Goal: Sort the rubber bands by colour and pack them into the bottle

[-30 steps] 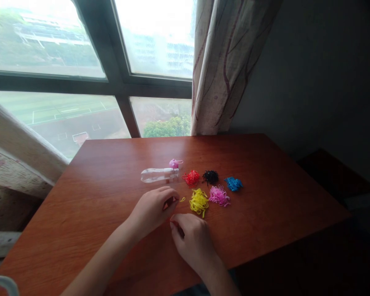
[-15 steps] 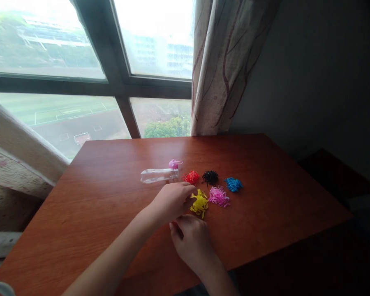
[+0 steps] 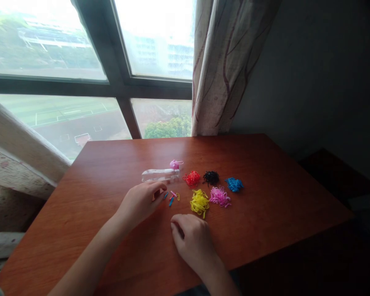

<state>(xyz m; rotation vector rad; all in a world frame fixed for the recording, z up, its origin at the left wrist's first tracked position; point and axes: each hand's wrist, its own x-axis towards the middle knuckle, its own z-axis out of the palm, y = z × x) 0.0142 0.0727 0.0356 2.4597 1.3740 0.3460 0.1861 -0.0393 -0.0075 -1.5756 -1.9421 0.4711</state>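
Observation:
Five small heaps of rubber bands lie on the wooden table (image 3: 111, 164): red (image 3: 191, 178), black (image 3: 210, 177), blue (image 3: 233, 184), pink (image 3: 219, 196) and yellow (image 3: 199, 202). A clear plastic bottle (image 3: 159, 175) lies on its side left of the red heap, with a pink cap (image 3: 174, 164) just behind its mouth. My left hand (image 3: 140, 202) rests on the table with its fingers curled together, its tips beside a few loose bands (image 3: 172, 197), blue, pink and yellow. My right hand (image 3: 193, 240) lies nearer me with fingers curled under, just below the yellow heap.
A large window (image 3: 80, 61) with a dark frame stands behind the table. A patterned curtain (image 3: 225, 65) hangs at the back right corner. A dark wall is on the right and a patterned cushion (image 3: 6, 176) lies to the left. The table's right edge drops off beyond the heaps.
My left hand reached right to the yellow heap, then drew back left. A few loose coloured bands now lie between it and the yellow heap. My right hand hardly moved.

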